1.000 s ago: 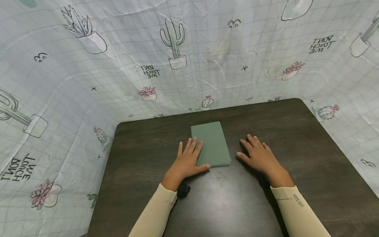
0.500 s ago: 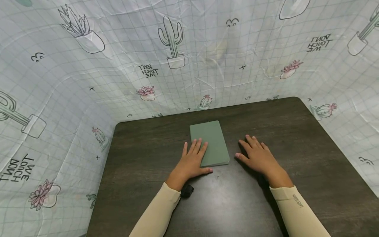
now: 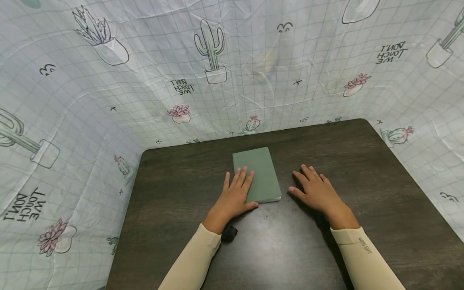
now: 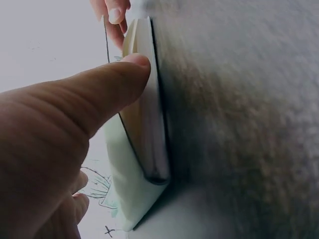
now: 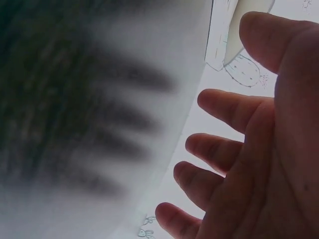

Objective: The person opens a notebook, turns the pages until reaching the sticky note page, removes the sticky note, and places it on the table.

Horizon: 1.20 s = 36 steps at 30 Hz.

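A green hardcover notebook (image 3: 264, 175) lies on the dark wooden table, its pale page edge toward the person. The left hand (image 3: 233, 199) rests with straight, spread fingers over its left part, the thumb at the near edge. Seen from the left wrist, that thumb (image 4: 117, 79) lies across the page block (image 4: 153, 124), and the upper cover (image 4: 122, 174) stands slightly apart from the pages toward the far end. To the right of the notebook, the right hand (image 3: 319, 195) is held palm down with loose, straight fingers, holding nothing; its shadow falls on the table in the right wrist view.
The dark table (image 3: 174, 193) has rounded far corners. A white curtain (image 3: 145, 80) with cactus drawings and mirrored lettering surrounds it at the back and sides. A small black device (image 3: 229, 233) sits under the left wrist.
The left hand has shifted right, farther onto the notebook, and its thumb has since edged up slightly toward the near edge. The right hand and the notebook have stayed put.
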Each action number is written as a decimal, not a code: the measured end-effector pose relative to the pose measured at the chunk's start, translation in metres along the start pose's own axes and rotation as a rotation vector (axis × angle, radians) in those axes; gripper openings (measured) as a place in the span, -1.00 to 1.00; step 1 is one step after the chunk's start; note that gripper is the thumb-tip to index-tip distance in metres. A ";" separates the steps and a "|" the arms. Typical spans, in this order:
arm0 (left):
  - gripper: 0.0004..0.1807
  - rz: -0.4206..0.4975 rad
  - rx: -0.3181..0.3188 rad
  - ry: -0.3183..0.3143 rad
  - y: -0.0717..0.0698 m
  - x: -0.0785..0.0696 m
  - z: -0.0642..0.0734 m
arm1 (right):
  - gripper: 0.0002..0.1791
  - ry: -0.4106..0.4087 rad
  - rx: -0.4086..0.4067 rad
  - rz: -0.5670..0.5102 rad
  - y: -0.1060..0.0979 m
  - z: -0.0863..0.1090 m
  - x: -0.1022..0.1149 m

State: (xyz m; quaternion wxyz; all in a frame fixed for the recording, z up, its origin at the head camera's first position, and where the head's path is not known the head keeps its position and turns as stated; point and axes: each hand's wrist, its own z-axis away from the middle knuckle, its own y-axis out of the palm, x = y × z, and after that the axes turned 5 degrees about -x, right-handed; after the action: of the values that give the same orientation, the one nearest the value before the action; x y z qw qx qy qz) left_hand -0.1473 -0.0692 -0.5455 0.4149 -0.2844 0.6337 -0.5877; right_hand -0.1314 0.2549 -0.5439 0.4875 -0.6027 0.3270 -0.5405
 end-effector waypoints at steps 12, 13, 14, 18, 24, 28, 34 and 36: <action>0.29 -0.023 -0.056 0.010 -0.009 -0.001 0.006 | -0.11 -0.031 -0.013 0.026 -0.004 -0.007 0.013; 0.29 -0.025 -0.061 0.010 -0.009 -0.001 0.007 | -0.11 -0.032 -0.012 0.031 -0.004 -0.008 0.015; 0.29 -0.026 -0.064 0.010 -0.010 -0.001 0.007 | -0.11 -0.036 -0.012 0.037 -0.004 -0.010 0.017; 0.29 -0.029 -0.081 0.010 -0.011 -0.001 0.009 | -0.11 -0.045 -0.012 0.042 -0.002 -0.014 0.023; 0.28 -0.042 -0.109 0.010 -0.013 -0.001 0.012 | -0.10 -0.055 -0.010 0.051 0.002 -0.020 0.033; 0.28 -0.045 -0.119 0.009 -0.014 -0.002 0.014 | -0.07 -0.060 -0.007 0.068 0.005 -0.023 0.040; 0.28 -0.028 -0.121 0.003 -0.016 -0.002 0.015 | 0.03 -0.058 0.008 0.091 0.008 -0.024 0.045; 0.28 -0.021 -0.129 0.002 -0.017 -0.001 0.016 | 0.04 -0.055 0.009 0.091 0.009 -0.025 0.046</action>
State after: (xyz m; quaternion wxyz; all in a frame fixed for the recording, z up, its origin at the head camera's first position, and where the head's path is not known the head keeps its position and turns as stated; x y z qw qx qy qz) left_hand -0.1349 -0.0786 -0.5280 0.3889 -0.3168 0.6676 -0.5502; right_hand -0.1449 0.2042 -0.5382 0.5232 -0.5995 0.3382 -0.5025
